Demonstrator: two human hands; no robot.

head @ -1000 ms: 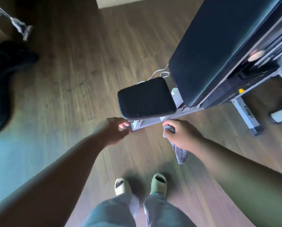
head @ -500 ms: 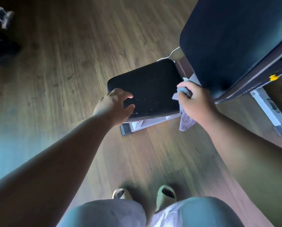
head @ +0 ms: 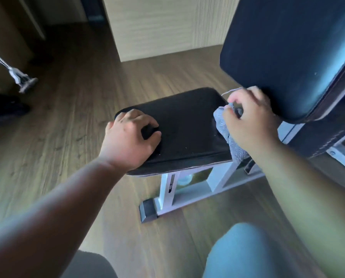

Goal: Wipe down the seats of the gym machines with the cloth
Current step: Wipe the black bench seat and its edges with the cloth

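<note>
Head view, looking down on a weight bench. The black padded seat (head: pixel 187 129) sits on a white metal frame (head: pixel 189 189) over a wood-plank floor (head: pixel 67 121); all positions below are given relative to this seat. The left hand (head: pixel 130 137) rests on the seat's near-left corner, palm down, fingers curled over the pad with the thumb lying on the top surface; it grasps nothing apart from the pad itself. The right hand (head: pixel 247 119) is at the seat's right edge, fingers clenched around a grey cloth (head: pixel 229 135), which is bunched in the grip. The cloth touches the right edge of the seat, and its loose end hangs down past that edge in front of the frame. Immediately right of the seat, and rising above it, stands the tilted black backrest pad (head: pixel 288 57); the right hand's knuckles lie just below its lower edge. A thin white cord (head: pixel 230 90) shows at the seat's far-right corner. Well to the left of the seat, a cable handle (head: pixel 20 77) hangs above the floor. The person's knees (head: pixel 239 251) appear nearest the camera, in front of the seat.
</note>
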